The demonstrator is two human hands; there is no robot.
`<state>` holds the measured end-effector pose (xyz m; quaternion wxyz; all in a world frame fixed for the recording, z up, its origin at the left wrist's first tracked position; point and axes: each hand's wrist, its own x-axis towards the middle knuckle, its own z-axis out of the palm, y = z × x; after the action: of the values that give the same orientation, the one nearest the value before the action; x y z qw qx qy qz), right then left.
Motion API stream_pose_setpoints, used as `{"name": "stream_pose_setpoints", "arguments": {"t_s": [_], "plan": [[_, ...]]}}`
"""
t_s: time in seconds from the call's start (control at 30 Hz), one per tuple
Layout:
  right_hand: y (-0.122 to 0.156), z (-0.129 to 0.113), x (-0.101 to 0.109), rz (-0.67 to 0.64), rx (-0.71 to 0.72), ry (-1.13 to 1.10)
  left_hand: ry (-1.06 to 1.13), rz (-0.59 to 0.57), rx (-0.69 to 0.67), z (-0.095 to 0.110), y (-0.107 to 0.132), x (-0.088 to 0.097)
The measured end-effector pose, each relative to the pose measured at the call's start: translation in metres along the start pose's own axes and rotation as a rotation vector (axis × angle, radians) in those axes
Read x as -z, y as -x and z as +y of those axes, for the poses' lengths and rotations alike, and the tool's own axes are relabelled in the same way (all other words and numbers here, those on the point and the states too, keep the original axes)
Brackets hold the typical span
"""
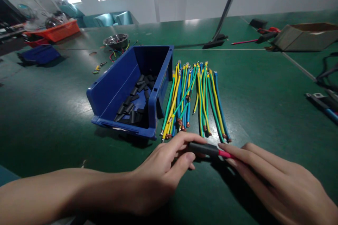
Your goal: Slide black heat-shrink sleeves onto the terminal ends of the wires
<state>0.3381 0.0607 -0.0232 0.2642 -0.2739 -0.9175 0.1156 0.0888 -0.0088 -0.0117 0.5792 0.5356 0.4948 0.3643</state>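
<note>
My left hand [163, 168] pinches a short black sleeve [204, 148] between thumb and fingers, just above the green table. A red wire [226, 154] sticks out of the sleeve's right end, and my right hand [274, 179] grips that wire with its fingertips. Just beyond the hands lies a row of several yellow, green and blue wires [194, 98] with bare copper ends toward me. To their left stands a blue bin [124, 77] holding several more black sleeves [136, 103].
A metal bowl [115, 40] and loose wire scraps lie behind the bin. An orange tray [56, 31] and a blue tray [39, 54] sit far left. A cardboard box [306, 37], red-handled tools [266, 33] and a lamp base [213, 42] are at the back right; tools [323, 103] lie at the right edge.
</note>
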Motion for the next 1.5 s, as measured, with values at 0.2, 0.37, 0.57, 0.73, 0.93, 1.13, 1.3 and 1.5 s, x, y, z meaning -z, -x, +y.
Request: {"name": "stream_pose_setpoints", "arguments": {"t_s": [0.2,0.37,0.57,0.73,0.93,1.13,1.3,1.5], "plan": [[-0.009,-0.004,0.006,0.088,-0.054,0.034,0.111,0.024,-0.041,-0.003,0.001,-0.003],[-0.015,-0.005,0.007,0.110,-0.068,0.024,0.009,0.013,-0.071,-0.007,-0.002,-0.003],[-0.014,-0.005,0.007,0.080,-0.087,-0.018,-0.058,-0.007,-0.109,-0.008,-0.003,-0.001],[-0.009,-0.004,0.005,0.064,-0.129,-0.049,-0.102,-0.016,-0.132,-0.006,-0.004,-0.003],[-0.009,-0.005,0.004,0.054,-0.118,-0.060,0.066,0.075,-0.064,0.006,-0.018,-0.013],[-0.013,-0.006,0.006,0.034,-0.063,-0.023,0.188,0.164,0.015,0.012,-0.027,-0.016],[-0.019,-0.004,0.007,0.043,-0.050,0.022,0.261,0.157,0.113,0.014,-0.035,-0.016],[-0.028,0.000,0.002,0.069,-0.056,0.018,0.350,0.177,0.042,0.016,-0.043,-0.020]]}}
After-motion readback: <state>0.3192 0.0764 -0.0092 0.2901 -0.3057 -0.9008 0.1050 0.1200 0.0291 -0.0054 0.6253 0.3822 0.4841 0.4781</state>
